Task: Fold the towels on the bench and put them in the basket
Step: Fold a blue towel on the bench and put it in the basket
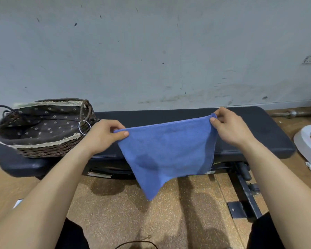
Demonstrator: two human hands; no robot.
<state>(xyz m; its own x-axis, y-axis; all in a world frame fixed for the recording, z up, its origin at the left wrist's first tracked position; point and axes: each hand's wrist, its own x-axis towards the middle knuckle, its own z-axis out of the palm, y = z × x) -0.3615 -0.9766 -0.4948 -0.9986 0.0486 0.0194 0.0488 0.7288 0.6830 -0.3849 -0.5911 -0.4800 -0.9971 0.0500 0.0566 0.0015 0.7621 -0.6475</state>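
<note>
**Blue towel held aloft by two corners in front of the bench**

In the head view, the person is holding a blue towel [167,150] in the air by its top edge. The left hand [104,135] is pinching the towel's left top corner between the thumb and curled fingers. The right hand [230,126] is pinching the right top corner the same way, and is sitting a little higher in the picture. Between the two grips the top edge is running taut and slanting up toward the right hand. Below the grips the cloth is hanging free and narrowing to a point (this point is sitting nearer the left grip than the right). It is dangling in front of the near edge of the bench [250,126], over the speckled floor [115,203].

The black padded bench is lying behind and below both hands, stretching past them on either side. Just left of the left hand, a dark wicker basket [43,150] lined with brown flowered cloth is sitting on the bench's left end. A white ring [84,127] is hanging at the basket end nearest that hand. Well to the right of the right hand, a metal bar [294,113] is lying on the floor by the scuffed grey wall [151,51].
</note>
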